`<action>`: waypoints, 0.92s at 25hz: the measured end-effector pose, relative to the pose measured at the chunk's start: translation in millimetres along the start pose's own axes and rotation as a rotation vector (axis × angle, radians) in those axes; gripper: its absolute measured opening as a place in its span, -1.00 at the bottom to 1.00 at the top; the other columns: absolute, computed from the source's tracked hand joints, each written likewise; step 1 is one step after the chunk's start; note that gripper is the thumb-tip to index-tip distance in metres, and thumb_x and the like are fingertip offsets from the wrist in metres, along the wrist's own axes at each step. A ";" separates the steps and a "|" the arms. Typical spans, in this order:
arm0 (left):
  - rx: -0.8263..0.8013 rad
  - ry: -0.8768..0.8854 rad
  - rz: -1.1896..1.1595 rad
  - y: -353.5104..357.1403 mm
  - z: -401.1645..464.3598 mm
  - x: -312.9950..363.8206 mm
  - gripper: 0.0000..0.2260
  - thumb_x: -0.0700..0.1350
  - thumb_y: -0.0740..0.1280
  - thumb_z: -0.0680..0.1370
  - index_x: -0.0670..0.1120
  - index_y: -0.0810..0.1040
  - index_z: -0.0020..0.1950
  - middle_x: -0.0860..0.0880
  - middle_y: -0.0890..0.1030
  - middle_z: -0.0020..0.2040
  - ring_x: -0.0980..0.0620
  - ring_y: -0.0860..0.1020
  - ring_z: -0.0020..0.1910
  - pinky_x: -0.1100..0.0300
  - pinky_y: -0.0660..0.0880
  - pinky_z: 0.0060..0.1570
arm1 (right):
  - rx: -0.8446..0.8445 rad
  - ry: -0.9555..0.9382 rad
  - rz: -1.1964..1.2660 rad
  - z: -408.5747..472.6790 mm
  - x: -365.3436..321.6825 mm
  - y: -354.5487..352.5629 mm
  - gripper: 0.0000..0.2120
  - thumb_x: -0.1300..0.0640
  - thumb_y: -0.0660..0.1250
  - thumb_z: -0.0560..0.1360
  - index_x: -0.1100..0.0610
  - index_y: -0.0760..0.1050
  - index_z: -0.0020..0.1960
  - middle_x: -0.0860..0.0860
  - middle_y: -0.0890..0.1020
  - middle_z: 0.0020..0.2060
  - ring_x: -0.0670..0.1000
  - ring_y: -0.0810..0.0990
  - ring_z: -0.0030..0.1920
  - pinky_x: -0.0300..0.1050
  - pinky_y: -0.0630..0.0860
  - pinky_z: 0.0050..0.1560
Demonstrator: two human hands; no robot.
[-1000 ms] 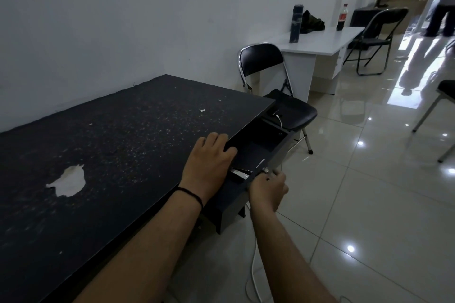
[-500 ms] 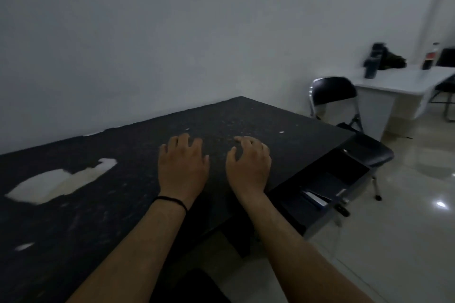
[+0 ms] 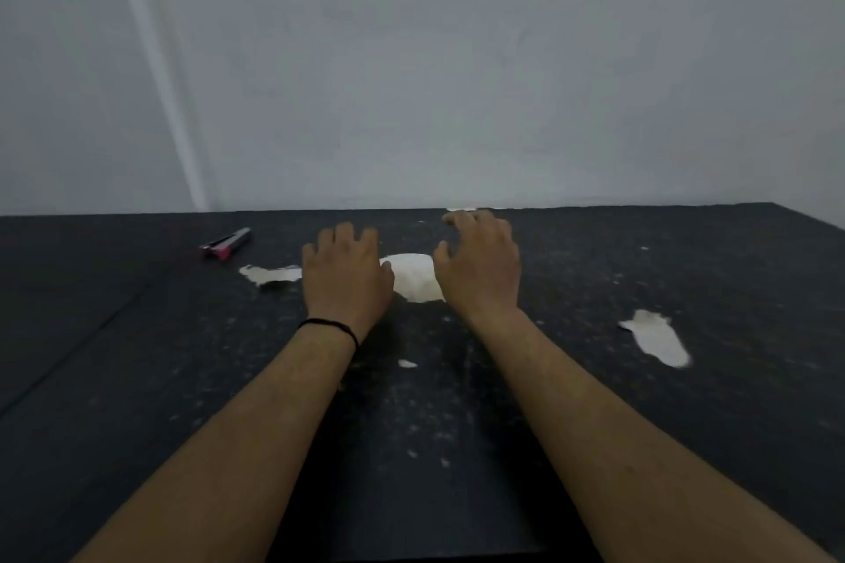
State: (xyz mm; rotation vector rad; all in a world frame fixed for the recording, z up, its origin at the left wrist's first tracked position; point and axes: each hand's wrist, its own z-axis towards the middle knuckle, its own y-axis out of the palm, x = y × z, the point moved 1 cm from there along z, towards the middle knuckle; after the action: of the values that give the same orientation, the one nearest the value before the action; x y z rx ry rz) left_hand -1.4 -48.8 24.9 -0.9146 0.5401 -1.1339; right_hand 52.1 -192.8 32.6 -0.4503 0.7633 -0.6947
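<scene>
Two empty hands, left hand [image 3: 347, 277] and right hand [image 3: 478, 270], hover over the table [image 3: 137, 379], fingers [image 3: 340, 238] loosely spread, a white patch [image 3: 414, 279] between them. The cutter [image 3: 226, 244] lies at ten o'clock from the nearer left hand, long axis eight-to-two.

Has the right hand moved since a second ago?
Yes. It was at the open drawer off the table's edge; now the right hand is over the black tabletop, beside the white patch, holding nothing.

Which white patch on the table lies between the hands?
The big rounded patch, flanked by the left hand and right hand. One ragged patch lies left of them, another right.
</scene>
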 end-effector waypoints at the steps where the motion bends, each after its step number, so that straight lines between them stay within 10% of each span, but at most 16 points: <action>1: -0.007 -0.046 0.020 3.4 6.0 -26.1 -0.64 0.11 0.29 0.57 -0.06 0.50 0.28 -0.14 0.52 0.20 -0.18 0.47 0.20 -0.10 0.43 0.17 | -0.046 -0.036 0.020 3.1 -19.6 21.0 -0.64 0.21 0.31 0.50 0.04 0.53 0.28 0.04 0.56 0.15 0.09 0.48 0.17 -0.01 0.48 0.11; 8: -0.025 -0.243 0.096 29.4 43.6 -138.4 -0.67 0.06 0.28 0.58 -0.09 0.52 0.26 -0.17 0.54 0.22 -0.20 0.50 0.21 -0.11 0.44 0.19 | -0.317 -0.187 0.130 14.8 -97.5 130.4 -0.59 0.44 0.29 0.42 0.09 0.52 0.18 0.06 0.43 0.08 -0.01 0.43 -0.16 -0.13 0.35 -0.17; 17: -0.078 -0.465 -0.003 84.6 89.6 -203.7 -0.52 0.04 0.23 0.62 -0.08 0.32 0.51 -0.19 0.46 0.37 -0.20 0.41 0.34 -0.14 0.35 0.31 | -0.486 -0.191 0.192 29.0 -119.5 206.5 -0.58 0.24 0.27 0.50 0.05 0.48 0.34 0.07 0.38 0.40 0.09 0.36 0.39 0.05 0.41 0.36; 23: -0.011 -0.419 -0.070 83.8 90.2 -204.3 -0.80 -0.25 0.27 0.51 -0.12 0.58 0.10 -0.16 0.61 0.08 -0.18 0.55 0.07 0.00 0.42 -0.03 | -0.549 -0.138 0.163 31.6 -119.6 205.6 -0.61 0.13 0.26 0.54 0.03 0.48 0.36 0.07 0.54 0.23 0.08 0.50 0.22 0.02 0.48 0.24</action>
State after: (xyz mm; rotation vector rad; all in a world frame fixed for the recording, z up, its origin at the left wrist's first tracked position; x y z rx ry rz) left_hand 39.2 183.4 -11.8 -1.1510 0.1729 -0.9642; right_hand 96.3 38.5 -13.8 -0.9133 0.8465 -0.2886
